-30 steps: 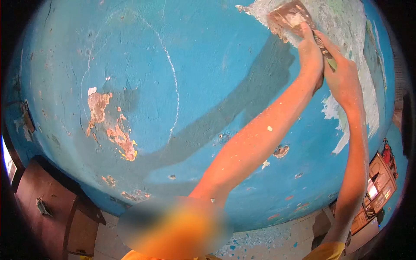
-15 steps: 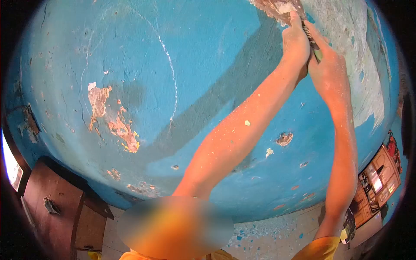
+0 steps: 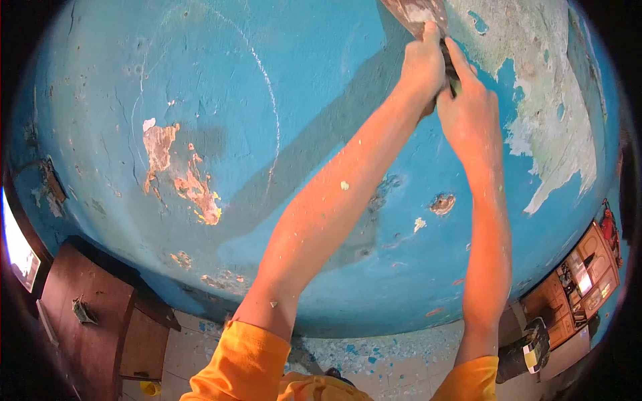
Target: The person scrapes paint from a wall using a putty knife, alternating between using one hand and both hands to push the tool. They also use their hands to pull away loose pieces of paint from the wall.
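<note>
Both arms reach up the blue wall to a scraper whose wide, dusty blade is at the top edge of the view. My left hand is closed around the handle, its thumb pointing up toward the blade. Just to its right, my right hand also grips the handle, one finger stretched along it. The hands hide most of the handle. Right of them, a large patch of bare, pale plaster shows where the blue paint is gone. Paint flecks cling to both forearms.
Chipped spots and a chalky curved line mark the wall. Blue paint flakes litter the tiled floor. A brown desk stands lower left, a wooden cabinet lower right, with a dark object near it.
Both hands and the scraper have shifted left along the wall. More bare plaster now shows right of the hands.
</note>
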Demonstrator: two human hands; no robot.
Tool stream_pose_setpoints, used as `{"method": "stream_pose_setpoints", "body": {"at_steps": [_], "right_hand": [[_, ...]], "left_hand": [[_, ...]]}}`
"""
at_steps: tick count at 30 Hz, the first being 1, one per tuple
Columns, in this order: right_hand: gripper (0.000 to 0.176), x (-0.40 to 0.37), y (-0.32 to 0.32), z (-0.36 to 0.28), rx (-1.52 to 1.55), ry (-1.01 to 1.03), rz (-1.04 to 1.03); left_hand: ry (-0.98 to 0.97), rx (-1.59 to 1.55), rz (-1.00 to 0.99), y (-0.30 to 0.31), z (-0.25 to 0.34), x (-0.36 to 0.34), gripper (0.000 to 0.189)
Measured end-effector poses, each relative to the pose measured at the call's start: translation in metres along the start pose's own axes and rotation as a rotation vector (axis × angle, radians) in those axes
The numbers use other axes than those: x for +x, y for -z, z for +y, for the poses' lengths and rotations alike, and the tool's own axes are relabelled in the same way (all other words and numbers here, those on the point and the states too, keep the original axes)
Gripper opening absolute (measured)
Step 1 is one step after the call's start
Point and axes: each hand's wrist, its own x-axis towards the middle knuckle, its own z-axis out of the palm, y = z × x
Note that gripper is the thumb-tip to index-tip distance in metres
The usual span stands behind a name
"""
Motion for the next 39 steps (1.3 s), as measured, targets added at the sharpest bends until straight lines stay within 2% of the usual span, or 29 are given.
{"method": "stream_pose_setpoints", "body": {"at_steps": [2, 3, 4, 6, 8, 9, 11, 13, 15, 18, 20, 21, 22, 24, 25, 26, 27, 28, 29, 30, 31, 32, 34, 36, 38, 39], "right_hand": [[0.052, 0.022, 0.000, -0.012, -0.069, 0.022, 0.049], [0.052, 0.028, 0.003, -0.015, -0.073, 0.024, 0.060], [0.054, 0.032, 0.007, -0.016, -0.017, 0.004, 0.005], [0.055, 0.023, 0.005, -0.010, 0.023, -0.058, -0.068], [0.040, 0.012, -0.007, -0.001, -0.043, 0.039, 0.062], [0.040, 0.002, 0.000, -0.001, -0.064, -0.003, 0.077], [0.038, -0.016, 0.011, -0.009, 0.098, -0.084, -0.046], [0.036, 0.004, -0.002, -0.011, 0.172, -0.060, 0.003], [0.035, 0.042, -0.028, -0.012, 0.270, 0.102, 0.284], [0.037, 0.056, -0.017, -0.014, 0.308, 0.049, 0.209], [0.044, 0.034, -0.004, -0.007, 0.349, -0.006, 0.081], [0.051, 0.013, -0.001, 0.002, 0.492, -0.036, 0.080], [0.051, -0.007, -0.002, 0.017, 0.482, -0.060, 0.080], [0.055, -0.047, -0.017, 0.050, 0.693, -0.011, 0.172], [0.053, -0.067, -0.027, 0.067, 0.664, 0.012, 0.323], [0.051, -0.085, -0.034, 0.081, 0.627, 0.036, 0.476], [0.050, -0.109, -0.030, 0.089, 0.762, -0.134, 0.398], [0.050, -0.132, -0.021, 0.095, 0.893, -0.308, 0.317], [0.050, -0.147, -0.010, 0.100, 0.873, -0.319, 0.332], [0.049, -0.160, 0.001, 0.104, 1.029, -0.519, 0.299], [0.049, -0.171, 0.009, 0.108, 1.185, -0.723, 0.264], [0.049, -0.178, 0.011, 0.117, 1.174, -0.729, 0.278], [0.055, -0.190, 0.013, 0.134, 0.867, -0.726, 0.260], [0.056, -0.202, 0.023, 0.142, 0.887, -0.744, 0.269], [0.057, -0.204, 0.028, 0.154, 0.917, -0.757, 0.276], [0.057, -0.206, 0.028, 0.160, 1.024, -0.804, 0.320]], "left_hand": [[0.081, -0.096, -0.012, 0.001, 0.034, 0.004, 0.055], [0.120, -0.272, 0.002, -0.003, 0.037, 0.010, 0.051], [0.116, -0.270, -0.008, -0.004, 0.039, 0.019, 0.051], [0.212, -0.006, 0.070, -0.001, 0.028, 0.020, 0.058], [0.149, -0.010, 0.028, 0.001, 0.026, 0.010, 0.045], [0.148, -0.003, 0.009, 0.001, 0.022, 0.005, 0.045], [0.159, 0.040, 0.001, 0.003, 0.017, 0.000, 0.045], [0.158, 0.056, -0.005, 0.013, 0.027, 0.012, 0.044], [0.163, 0.058, -0.038, 0.025, 0.047, 0.032, 0.044], [0.190, 0.097, -0.062, 0.034, 0.054, 0.048, 0.043], [0.220, 0.130, -0.093, 0.030, 0.043, 0.046, 0.042], [0.242, 0.138, -0.121, 0.026, 0.035, 0.042, 0.042], [0.269, 0.143, -0.154, 0.017, 0.019, 0.032, 0.042], [0.261, 0.127, -0.265, -0.005, -0.011, -0.010, 0.047], [0.225, 0.112, -0.360, -0.024, -0.026, -0.043, 0.053], [0.347, 0.131, -0.279, -0.034, -0.047, -0.055, 0.051], [0.465, 0.149, -0.205, -0.043, -0.069, -0.066, 0.048], [0.479, 0.234, -0.272, -0.050, -0.087, -0.081, 0.046], [0.491, 0.314, -0.334, -0.058, -0.098, -0.097, 0.043], [0.501, 0.305, -0.353, -0.069, -0.108, -0.109, 0.043], [0.624, 0.244, -0.354, -0.081, -0.115, -0.122, 0.039], [0.741, 0.184, -0.351, -0.091, -0.121, -0.129, 0.035], [0.751, 0.273, -0.355, -0.108, -0.133, -0.134, 0.035], [0.756, 0.369, -0.360, -0.118, -0.150, -0.136, 0.035], [0.304, 0.723, -0.542, -0.124, -0.171, -0.137, 0.040], [0.308, 0.726, -0.551, -0.129, -0.183, -0.137, 0.040]]}}
